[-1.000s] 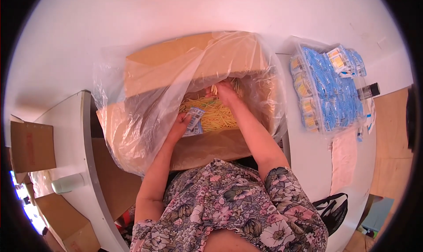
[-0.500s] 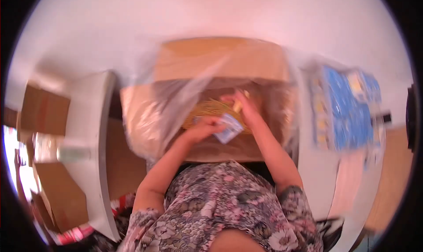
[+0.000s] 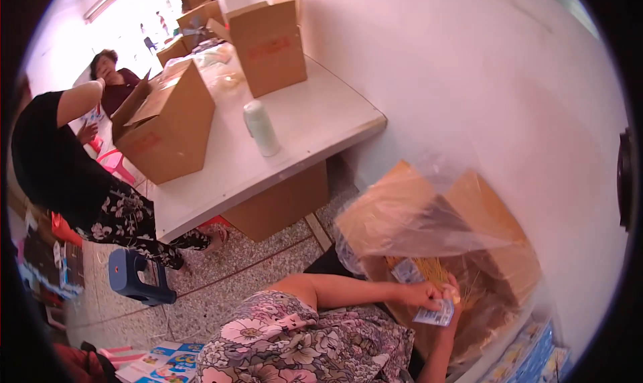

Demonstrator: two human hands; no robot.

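My left hand [image 3: 423, 293] is closed on a small blue-and-white flat packet [image 3: 434, 314]. Right beside it, my right hand [image 3: 453, 309] has its fingers curled around a small pale-yellow thing [image 3: 456, 296] whose kind I cannot make out. Both hands are over an open cardboard box [image 3: 492, 202] with a clear plastic liner [image 3: 462, 239] spread over its flaps. Inside the box lie many thin yellow sticks or strands [image 3: 432, 270], partly hidden by the hands. Another blue-and-white packet [image 3: 404, 271] lies beside them.
To the left stands a white table [image 3: 321, 125] with cardboard boxes [image 3: 171, 132] and a pale green bottle [image 3: 261, 128] on it. A blue stool [image 3: 137, 276] is on the floor. Two other people are beyond the table's left side. Blue packages [image 3: 522, 356] lie at lower right.
The view has swung left, bringing the table and two people into sight, so the box now appears at lower right. My hands have come together; the packet stays in my left hand.
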